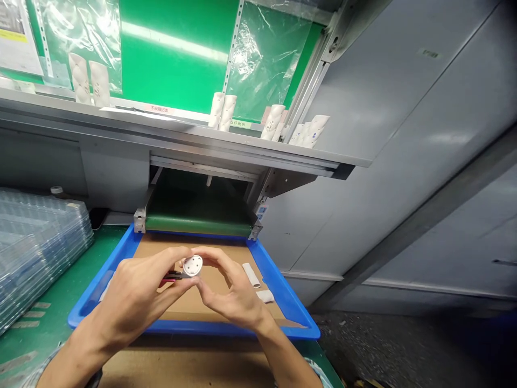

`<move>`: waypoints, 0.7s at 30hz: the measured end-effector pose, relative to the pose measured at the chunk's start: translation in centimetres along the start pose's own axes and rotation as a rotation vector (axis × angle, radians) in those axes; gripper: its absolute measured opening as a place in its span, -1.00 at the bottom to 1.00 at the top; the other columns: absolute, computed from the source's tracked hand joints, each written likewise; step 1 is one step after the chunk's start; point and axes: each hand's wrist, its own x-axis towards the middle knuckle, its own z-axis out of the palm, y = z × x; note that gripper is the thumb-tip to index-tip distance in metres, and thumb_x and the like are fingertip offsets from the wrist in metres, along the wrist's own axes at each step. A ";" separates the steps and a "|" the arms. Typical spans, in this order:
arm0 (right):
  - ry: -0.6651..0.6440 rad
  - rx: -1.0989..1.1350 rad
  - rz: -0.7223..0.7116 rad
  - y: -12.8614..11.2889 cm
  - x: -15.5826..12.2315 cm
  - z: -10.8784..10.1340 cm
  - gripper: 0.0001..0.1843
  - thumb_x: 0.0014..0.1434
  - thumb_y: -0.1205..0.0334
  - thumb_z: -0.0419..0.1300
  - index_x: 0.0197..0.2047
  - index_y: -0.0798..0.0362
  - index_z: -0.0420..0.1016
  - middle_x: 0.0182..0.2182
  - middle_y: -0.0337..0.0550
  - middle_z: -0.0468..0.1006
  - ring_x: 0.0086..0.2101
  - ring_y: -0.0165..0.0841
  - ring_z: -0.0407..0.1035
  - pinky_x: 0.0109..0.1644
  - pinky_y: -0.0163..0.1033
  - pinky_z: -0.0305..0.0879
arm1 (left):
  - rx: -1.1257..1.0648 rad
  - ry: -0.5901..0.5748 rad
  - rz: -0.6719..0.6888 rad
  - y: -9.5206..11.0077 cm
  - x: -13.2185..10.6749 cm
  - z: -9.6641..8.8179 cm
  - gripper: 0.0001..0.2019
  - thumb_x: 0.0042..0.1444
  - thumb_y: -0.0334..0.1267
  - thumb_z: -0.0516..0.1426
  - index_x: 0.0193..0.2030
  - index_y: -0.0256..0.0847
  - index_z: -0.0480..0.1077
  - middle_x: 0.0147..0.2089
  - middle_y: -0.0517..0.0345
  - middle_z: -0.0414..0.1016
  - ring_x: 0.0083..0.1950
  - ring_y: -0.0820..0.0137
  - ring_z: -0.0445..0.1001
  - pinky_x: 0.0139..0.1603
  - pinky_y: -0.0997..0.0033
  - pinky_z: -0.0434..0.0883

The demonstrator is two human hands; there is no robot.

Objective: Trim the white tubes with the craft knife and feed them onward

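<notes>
On my feed, L hand [133,291] and R hand [230,291] pinching white disc [193,265], narrow grip both sides, red/black wires [172,277] at disc's left edge, held above blue tray [283,291], white tubes [251,275] lying right of hands

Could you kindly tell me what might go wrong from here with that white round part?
The white round part, pinched between the left hand and right hand, could slip into the blue tray. The red-handled tool sits close against it and might scratch it. A dropped part could also knock the loose white tubes.
</notes>
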 end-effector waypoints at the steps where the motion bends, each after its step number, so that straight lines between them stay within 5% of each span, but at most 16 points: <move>1: -0.004 -0.003 0.007 0.0 0.0 0.2 -0.47 0.34 0.39 0.33 0.33 -0.02 0.45 0.07 -0.07 0.71 0.04 -0.24 0.65 0.21 -0.16 0.62 | 0.029 0.030 0.006 0.0 0.0 0.1 -0.70 0.58 0.04 0.05 0.22 -0.03 0.40 -0.41 0.39 0.54 -0.52 0.49 0.53 -0.47 0.56 0.36; 8: 0.067 -0.059 -0.008 0.2 0.3 0.3 -0.66 0.43 0.19 0.38 0.24 -0.06 0.61 0.05 -0.02 0.62 0.05 -0.21 0.58 0.16 -0.13 0.59 | 0.266 0.096 0.072 -0.2 0.1 0.6 -0.60 0.56 0.15 0.02 0.04 -0.14 0.43 -0.23 0.20 0.72 -0.31 0.36 0.71 -0.34 0.40 0.37; 13: 0.035 -0.055 -0.033 0.0 0.3 -0.1 -0.52 0.40 0.36 0.35 0.34 -0.08 0.53 0.11 -0.02 0.68 0.11 -0.18 0.60 0.21 -0.10 0.59 | 0.457 0.056 0.069 -0.2 0.4 -0.1 -0.42 0.59 0.20 -0.12 -0.33 -0.12 0.39 -0.52 0.25 0.51 -0.56 0.35 0.52 -0.50 0.28 0.16; 21: 0.006 -0.046 -0.048 -0.4 0.2 0.1 -0.43 0.35 0.45 0.32 0.37 -0.12 0.53 0.13 -0.07 0.68 0.10 -0.21 0.61 0.22 -0.12 0.60 | 0.461 0.015 0.067 0.3 0.5 -0.1 -0.43 0.58 0.22 -0.13 -0.30 -0.11 0.37 -0.51 0.27 0.52 -0.57 0.36 0.50 -0.51 0.29 0.13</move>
